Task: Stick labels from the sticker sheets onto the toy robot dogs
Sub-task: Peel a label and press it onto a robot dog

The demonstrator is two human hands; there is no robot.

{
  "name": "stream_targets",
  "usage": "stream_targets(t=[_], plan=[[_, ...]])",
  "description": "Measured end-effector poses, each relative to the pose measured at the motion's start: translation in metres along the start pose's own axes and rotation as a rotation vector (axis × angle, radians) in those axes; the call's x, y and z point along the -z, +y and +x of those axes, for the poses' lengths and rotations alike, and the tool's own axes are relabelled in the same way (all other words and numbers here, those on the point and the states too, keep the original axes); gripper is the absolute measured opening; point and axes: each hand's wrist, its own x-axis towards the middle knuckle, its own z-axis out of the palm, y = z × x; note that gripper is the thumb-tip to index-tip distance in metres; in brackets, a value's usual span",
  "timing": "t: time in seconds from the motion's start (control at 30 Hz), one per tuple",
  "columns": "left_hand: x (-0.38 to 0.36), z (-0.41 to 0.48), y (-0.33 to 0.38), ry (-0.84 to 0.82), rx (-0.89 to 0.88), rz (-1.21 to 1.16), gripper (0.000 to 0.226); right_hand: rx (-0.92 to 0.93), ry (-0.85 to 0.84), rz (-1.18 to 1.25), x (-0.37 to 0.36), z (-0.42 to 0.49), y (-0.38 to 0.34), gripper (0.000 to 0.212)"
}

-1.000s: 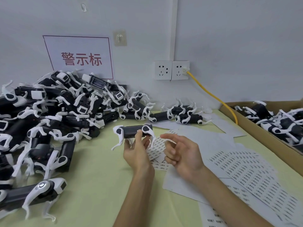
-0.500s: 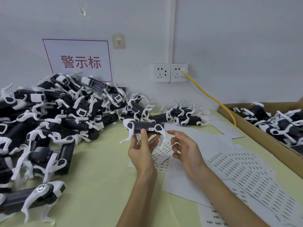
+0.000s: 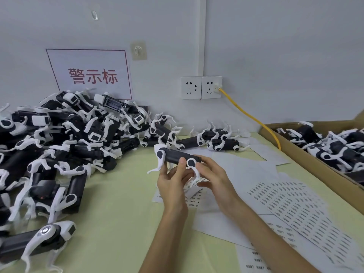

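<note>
Head view: you hold one dog point(image 3: 175, 157) level over the middle of the table point(image 3: 118, 213), legs down, above a small sticker sheet point(image 3: 195, 199).
Left hand point(image 3: 173, 186): wrapped round the dog's body from below, thumb on its near side.
Right hand point(image 3: 214, 180): fingers curled over the dog's right end, gripping there. Can't tell if a label sits under your fingertips.
Label on this dog: not visible from here, so treat it as unconfirmed.
Pile point(image 3: 69, 138): big heap of dogs on the left, reaching the far wall. My guess is that it's the to-do stock.
Box point(image 3: 307, 152): cardboard, right edge, dogs inside. Probably the finished ones.
Sticker sheets point(image 3: 295, 209): spread near right beside your forearm, with many rows of labels on them.
Progress: early to middle, I'd judge. The heap is far larger than what shows in the box, though the frame cuts the box off.
Left to do: confirm this dog's label, put the dog in the box, then work through the heap.
</note>
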Motion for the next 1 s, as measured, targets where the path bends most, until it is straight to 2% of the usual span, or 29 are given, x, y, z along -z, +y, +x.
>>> stream_targets(t=[0.13, 0.3, 0.4, 0.5, 0.57, 0.63, 0.7, 0.73, 0.87, 1.0], plan=[[0.001, -0.001, 0.0, 0.027, -0.007, 0.055, 0.045, -0.042, -0.002, 0.017, 0.0, 0.001, 0.004, 0.031], [0.003, -0.002, 0.0, 0.171, 0.058, 0.023, 0.02, -0.159, 0.05, -0.023, 0.005, 0.006, 0.006, 0.021], [0.008, 0.003, 0.001, 0.224, 0.109, 0.036, 0.029, -0.334, 0.123, 0.099, 0.012, 0.009, 0.004, 0.028], [0.007, 0.003, 0.002, 0.158, 0.11, 0.138, 0.025, -0.434, 0.249, 0.272, 0.03, 0.013, -0.005, 0.032], [0.005, 0.001, 0.002, 0.122, 0.083, 0.191, 0.028, -0.293, 0.329, 0.54, 0.055, 0.018, -0.017, 0.033], [0.005, 0.001, 0.003, 0.084, 0.095, 0.196, 0.03, -0.004, 0.328, 0.902, 0.09, 0.019, -0.031, 0.045], [0.005, 0.001, 0.003, 0.073, 0.131, 0.187, 0.03, 0.19, 0.271, 1.039, 0.12, 0.015, -0.04, 0.059], [0.004, 0.001, 0.003, 0.076, 0.142, 0.186, 0.03, 0.189, 0.288, 1.003, 0.129, 0.014, -0.04, 0.06], [0.002, -0.001, 0.003, 0.08, 0.155, 0.204, 0.03, -0.06, 0.485, 0.784, 0.121, 0.018, -0.022, 0.045], [0.004, -0.001, 0.005, 0.104, 0.147, 0.207, 0.031, -0.173, 0.509, 0.611, 0.098, 0.023, -0.019, 0.031]])
